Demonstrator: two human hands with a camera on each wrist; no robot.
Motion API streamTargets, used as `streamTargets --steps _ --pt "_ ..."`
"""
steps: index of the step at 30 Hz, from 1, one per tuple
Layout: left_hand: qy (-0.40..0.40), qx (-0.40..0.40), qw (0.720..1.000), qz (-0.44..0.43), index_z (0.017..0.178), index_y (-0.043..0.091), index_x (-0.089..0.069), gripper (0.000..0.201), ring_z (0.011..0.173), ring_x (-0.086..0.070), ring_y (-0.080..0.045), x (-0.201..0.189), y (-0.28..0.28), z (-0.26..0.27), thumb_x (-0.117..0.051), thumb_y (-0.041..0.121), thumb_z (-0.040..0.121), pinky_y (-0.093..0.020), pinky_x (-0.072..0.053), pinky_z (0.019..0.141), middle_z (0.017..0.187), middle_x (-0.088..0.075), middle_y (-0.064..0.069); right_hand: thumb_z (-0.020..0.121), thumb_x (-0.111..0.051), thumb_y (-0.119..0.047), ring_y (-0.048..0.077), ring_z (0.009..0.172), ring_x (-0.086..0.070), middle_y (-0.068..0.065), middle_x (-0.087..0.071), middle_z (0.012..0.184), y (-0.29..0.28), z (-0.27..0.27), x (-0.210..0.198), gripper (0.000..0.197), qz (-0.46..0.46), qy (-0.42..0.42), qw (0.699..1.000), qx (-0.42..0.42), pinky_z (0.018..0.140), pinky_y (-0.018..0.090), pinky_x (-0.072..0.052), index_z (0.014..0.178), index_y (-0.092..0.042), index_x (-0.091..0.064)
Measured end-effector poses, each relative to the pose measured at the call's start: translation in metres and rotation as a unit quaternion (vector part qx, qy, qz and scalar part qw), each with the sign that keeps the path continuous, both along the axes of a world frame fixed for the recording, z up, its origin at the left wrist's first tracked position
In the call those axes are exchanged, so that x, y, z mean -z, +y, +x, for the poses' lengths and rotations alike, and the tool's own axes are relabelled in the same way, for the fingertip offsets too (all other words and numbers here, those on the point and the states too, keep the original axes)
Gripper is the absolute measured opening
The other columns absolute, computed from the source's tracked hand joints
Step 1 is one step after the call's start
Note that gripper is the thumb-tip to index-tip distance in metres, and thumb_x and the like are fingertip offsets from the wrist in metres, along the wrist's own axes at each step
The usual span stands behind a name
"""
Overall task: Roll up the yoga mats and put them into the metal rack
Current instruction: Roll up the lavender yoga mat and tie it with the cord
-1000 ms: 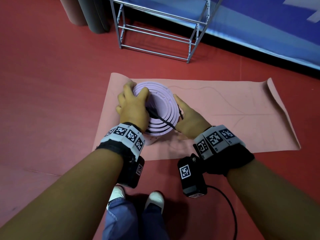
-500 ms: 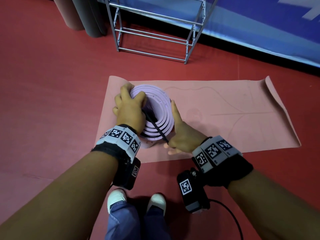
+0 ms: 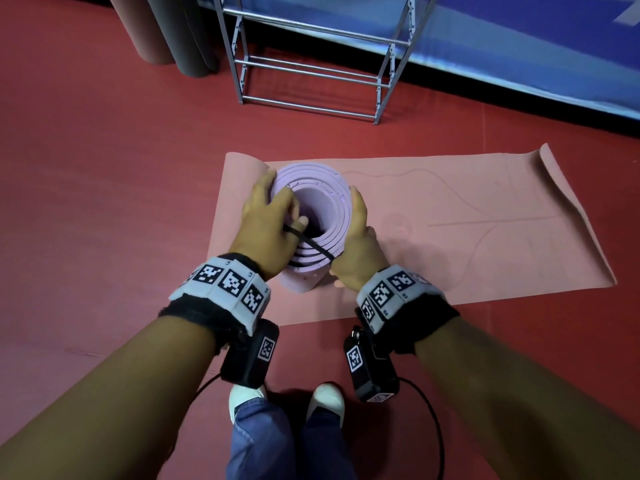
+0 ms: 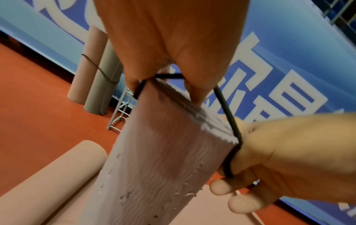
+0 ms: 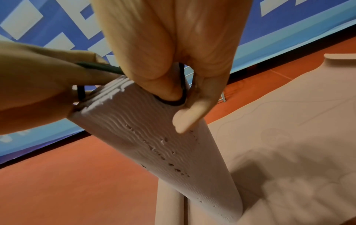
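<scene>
Left grip: the left hand [image 3: 268, 221] sits on the top of the rolled purple mat [image 3: 313, 216]. Its fingers curl around a black elastic band [image 3: 313, 249] and hold it at the far-left edge of the roll.

Right grip: the right hand [image 3: 358, 244] pinches the same band at the near-right edge of the roll. Its thumb is hooked in the loop and its other fingers lie down along the side of the mat.

Band: it stretches tight from one grip to the other, right across the open top of the roll. It is not yet down around the sides.

Mat, from the grips: the roll stands on its end straight below both hands. Its long way runs down to the floor, tilted a little.

Which way to go, I think: the band has to slide down, away from the grips, along the long way of the roll.

Which hand is nearer: both touch the top edge, one on each side.

Under the roll: a flat pink mat [image 3: 450, 216] lies on the red floor [image 3: 104, 168].

Rack: the metal rack [image 3: 311, 64] stands past the hands, well apart from them.

Beside the rack: two rolled mats [image 3: 173, 32] stand up, left of it.
</scene>
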State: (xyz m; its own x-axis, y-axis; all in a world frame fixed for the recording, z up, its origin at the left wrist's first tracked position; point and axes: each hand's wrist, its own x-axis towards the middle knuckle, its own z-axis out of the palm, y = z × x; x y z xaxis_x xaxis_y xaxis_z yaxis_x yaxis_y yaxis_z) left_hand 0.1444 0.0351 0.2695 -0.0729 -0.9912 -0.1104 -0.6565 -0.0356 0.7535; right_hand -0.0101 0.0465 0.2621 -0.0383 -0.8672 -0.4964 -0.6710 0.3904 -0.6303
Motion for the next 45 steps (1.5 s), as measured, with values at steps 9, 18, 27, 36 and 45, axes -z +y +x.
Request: streamTargets --steps 9,18,27,36,45 --pt "0.052 0.057 0.993 0.087 0.055 0.018 -0.065 0.032 0.15 -0.006 -0.011 -0.014 0.027 0.016 -0.072 0.032 0.082 -0.021 -0.011 0.119 0.162 -0.011 0.0 0.082 -0.062 -0.007 0.034 0.109 -0.058 0.016 -0.052 0.126 -0.003 -0.009 0.006 0.109 -0.027 0.022 0.999 -0.025 0.095 0.045 -0.049 0.149 -0.045 0.015" --pt "-0.017 0.175 0.983 0.048 0.054 0.029 -0.061 0.036 0.15 0.002 -0.022 -0.002 0.038 0.043 -0.088 0.01 0.067 -0.027 -0.006 0.121 0.155 0.006 0.013 0.089 -0.049 0.001 0.03 0.087 -0.059 0.014 -0.061 0.101 0.0 -0.018 -0.006 0.098 0.007 0.063 0.993 -0.103 0.082 0.038 -0.049 0.151 -0.038 0.016" --pt "-0.21 0.147 0.966 0.042 0.087 0.024 -0.077 0.007 0.15 0.005 -0.026 -0.004 0.054 0.061 -0.077 0.025 0.08 -0.044 -0.02 0.119 0.156 0.014 0.015 0.089 -0.044 -0.003 0.031 0.088 -0.059 0.011 -0.059 0.1 -0.003 -0.021 -0.007 0.092 -0.023 0.078 0.991 -0.102 0.084 0.038 -0.049 0.151 -0.047 0.008" --pt "-0.252 0.096 0.961 0.064 0.114 0.037 -0.07 0.027 0.149 0.008 -0.03 0.005 0.052 0.051 -0.057 0.028 0.092 -0.045 -0.017 0.118 0.152 0.026 0.016 0.09 -0.057 -0.006 0.021 0.066 -0.062 0.01 -0.066 0.096 -0.013 -0.033 0.006 0.075 0.057 -0.03 0.995 0.07 0.055 0.027 -0.054 0.151 -0.037 -0.024" --pt "-0.151 0.075 0.971 0.168 0.121 0.026 -0.067 0.032 0.137 -0.039 -0.027 0.02 0.042 0.047 -0.05 0.016 0.096 -0.029 -0.033 0.105 0.153 -0.037 -0.006 0.084 -0.061 -0.012 0.032 0.084 -0.071 0.006 -0.073 0.09 -0.004 -0.042 0.027 0.032 0.028 -0.053 0.994 0.093 0.079 0.048 -0.059 0.081 -0.044 -0.063"
